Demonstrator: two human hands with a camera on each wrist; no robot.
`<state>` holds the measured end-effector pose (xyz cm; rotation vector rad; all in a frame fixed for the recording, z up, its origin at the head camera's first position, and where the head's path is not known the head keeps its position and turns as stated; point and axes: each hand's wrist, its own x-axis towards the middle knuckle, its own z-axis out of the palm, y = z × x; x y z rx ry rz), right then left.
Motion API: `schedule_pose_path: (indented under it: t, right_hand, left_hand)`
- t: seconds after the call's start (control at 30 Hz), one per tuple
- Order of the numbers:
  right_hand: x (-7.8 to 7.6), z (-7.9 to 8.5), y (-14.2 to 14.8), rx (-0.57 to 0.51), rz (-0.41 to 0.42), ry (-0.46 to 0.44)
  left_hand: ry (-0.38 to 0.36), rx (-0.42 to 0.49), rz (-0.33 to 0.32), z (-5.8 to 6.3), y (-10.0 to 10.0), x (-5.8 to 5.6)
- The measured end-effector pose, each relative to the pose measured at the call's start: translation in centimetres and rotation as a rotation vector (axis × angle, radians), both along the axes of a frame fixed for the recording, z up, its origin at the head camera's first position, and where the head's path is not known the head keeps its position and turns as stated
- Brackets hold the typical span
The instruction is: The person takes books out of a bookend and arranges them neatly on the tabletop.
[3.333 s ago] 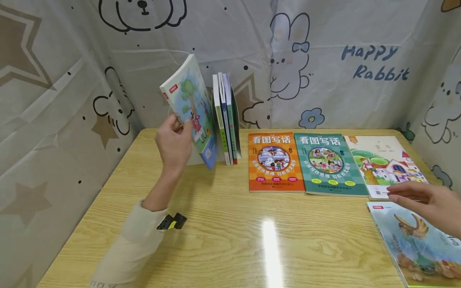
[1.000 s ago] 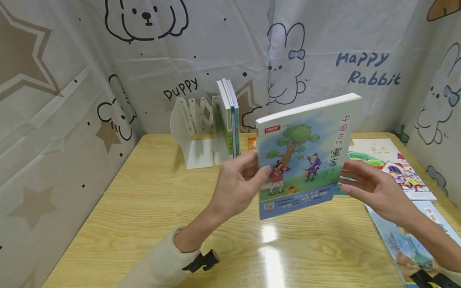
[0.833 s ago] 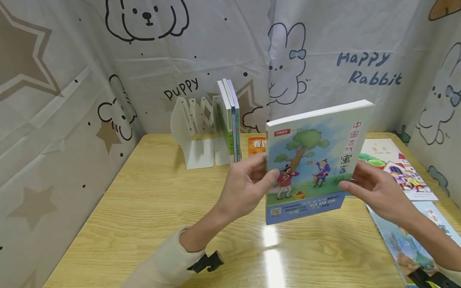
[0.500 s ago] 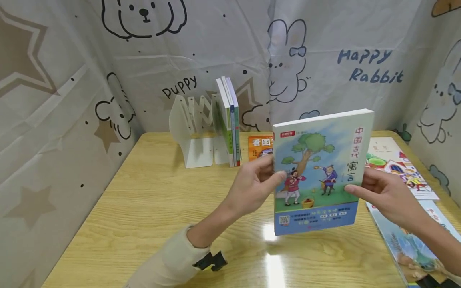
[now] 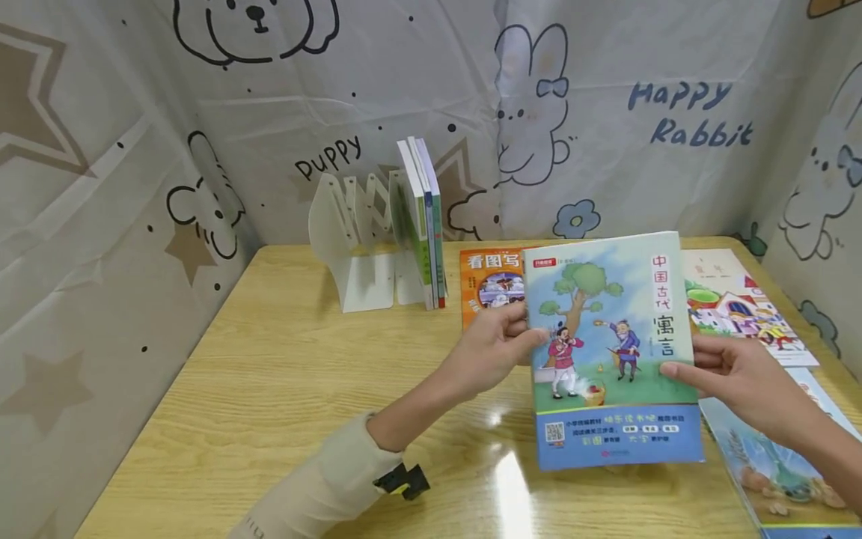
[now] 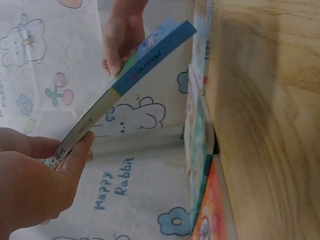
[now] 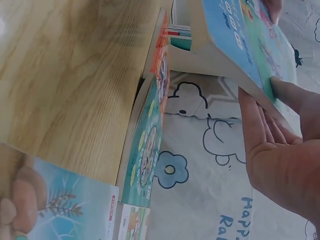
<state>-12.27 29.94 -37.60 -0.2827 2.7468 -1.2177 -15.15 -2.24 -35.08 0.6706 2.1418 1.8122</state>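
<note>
Both hands hold a paperback book [image 5: 609,352] with a tree and two figures on its cover and a blue band along the bottom. My left hand [image 5: 488,352] pinches its spine side, thumb on the front cover. At the opposite edge, my right hand [image 5: 747,374] grips with the thumb in front and the other fingers behind. In both wrist views the book is up off the table, its spine [image 6: 100,107] facing the left wrist camera. Behind it lie an orange book [image 5: 485,281] and, in the right wrist view, a green book [image 7: 145,150], both partly covered in the head view.
A white expandable book stand [image 5: 367,281] holds several upright books [image 5: 427,224] at the back left. Flat at the right are a book with a house on its cover [image 5: 747,307] and a blue book [image 5: 774,464]. Patterned cloth [image 5: 404,75] encloses the wooden table [image 5: 269,419].
The left hand has brought the book from the stand toward the right, and the right hand has taken its other edge. Lately the book has lowered and tipped back, cover facing up more.
</note>
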Motion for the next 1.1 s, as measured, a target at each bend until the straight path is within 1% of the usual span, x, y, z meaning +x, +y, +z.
schedule_pose_path:
  t: [0.13, 0.17, 0.27, 0.37, 0.57, 0.67, 0.73, 0.8, 0.93, 1.0, 1.1]
  right_hand:
    - [0.3, -0.4, 0.5, 0.006, -0.001, -0.082]
    - [0.3, -0.6, 0.7, -0.003, 0.002, -0.105]
    - [0.5, -1.0, 1.1, -0.06, 0.022, -0.171]
    - [0.7, -1.4, 1.3, -0.099, 0.039, -0.236]
    - [0.4, -1.8, 1.9, -0.132, 0.083, -0.335]
    - [0.2, -2.0, 2.3, -0.127, 0.098, -0.389]
    - [0.2, -2.1, 2.6, -0.125, 0.087, -0.433]
    - [0.1, -2.4, 2.8, -0.109, 0.059, -0.47]
    - [0.1, -2.9, 3.1, -0.045, -0.003, -0.499]
    - [0.2, -3.1, 3.3, -0.011, -0.016, -0.502]
    - [0.4, -3.3, 3.6, -0.025, 0.003, -0.52]
  left_hand:
    - [-0.127, 0.034, -0.022, -1.0, 0.8, -0.3]
    - [-0.156, 0.028, -0.029, -1.3, 1.0, -0.4]
    - [-0.201, -0.036, -0.036, -2.0, 1.3, -0.4]
    - [-0.223, -0.101, -0.033, -2.5, 1.6, -0.3]
    - [-0.317, -0.11, -0.014, -3.1, 2.6, -0.5]
    - [-0.345, -0.122, -0.009, -3.6, 3.0, -0.5]
    - [-0.356, -0.125, -0.007, -3.9, 3.3, -0.5]
    - [-0.375, -0.111, -0.002, -4.3, 3.7, -0.5]
    - [-0.404, -0.109, 0.015, -4.8, 4.4, -0.3]
    - [-0.406, -0.135, 0.027, -5.0, 4.7, -0.3]
    - [-0.406, -0.16, 0.038, -5.3, 5.0, -0.2]
